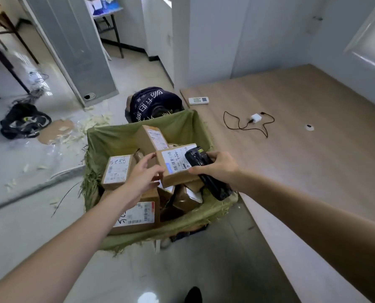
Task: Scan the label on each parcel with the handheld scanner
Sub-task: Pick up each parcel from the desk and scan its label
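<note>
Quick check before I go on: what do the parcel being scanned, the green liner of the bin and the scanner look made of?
Parcel: brown corrugated cardboard by the look, matte, with a white paper label.
Green liner: seemingly woven plastic sacking; its edges fray into loose strands.
Scanner: black hard plastic, probably, with a slight sheen; the right hand covers its middle.

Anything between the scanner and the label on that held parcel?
Nothing. In the head view the scanner in the right hand overlaps the label directly.

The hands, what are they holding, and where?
The right hand grips the black scanner around its middle. The left hand holds the labelled parcel by its left edge, over the green sack.
</note>
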Tool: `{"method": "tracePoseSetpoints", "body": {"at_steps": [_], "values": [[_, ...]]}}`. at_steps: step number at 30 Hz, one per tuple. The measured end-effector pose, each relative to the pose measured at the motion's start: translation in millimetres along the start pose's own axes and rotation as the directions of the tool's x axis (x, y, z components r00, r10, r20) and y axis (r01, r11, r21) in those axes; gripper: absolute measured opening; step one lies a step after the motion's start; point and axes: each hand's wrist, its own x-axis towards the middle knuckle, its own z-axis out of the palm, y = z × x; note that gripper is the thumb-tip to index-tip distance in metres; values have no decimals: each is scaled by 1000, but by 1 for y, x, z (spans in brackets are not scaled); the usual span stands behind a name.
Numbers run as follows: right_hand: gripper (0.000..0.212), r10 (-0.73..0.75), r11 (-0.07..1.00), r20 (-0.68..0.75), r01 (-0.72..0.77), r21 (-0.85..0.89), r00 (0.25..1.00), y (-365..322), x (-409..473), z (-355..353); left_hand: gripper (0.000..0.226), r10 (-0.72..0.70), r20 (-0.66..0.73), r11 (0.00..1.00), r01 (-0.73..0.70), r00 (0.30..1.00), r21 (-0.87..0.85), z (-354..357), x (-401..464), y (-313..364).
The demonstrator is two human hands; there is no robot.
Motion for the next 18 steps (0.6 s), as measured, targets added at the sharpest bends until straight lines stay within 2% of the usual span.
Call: {"method": "tracePoseSetpoints", "body": {"at_steps": [4,10,16,18], "values": [[48,50,994,66,-43,-101,997,13,35,21,63,-25,-28,994,27,999,105,-6,31,-13],[43,115,973,43,-104,-207,992,25,50,30,53,80,-114,929,-33,990,369,-17,56,-16],[48,124,978,-79,-135,-162,989,16,15,-1,38,322,-15,841,-279,947,463,-11,52,17],[49,127,978,-155,-149,-143,980,11,-10,-19,35,396,80,782,-382,915,493,0,47,35]]}}
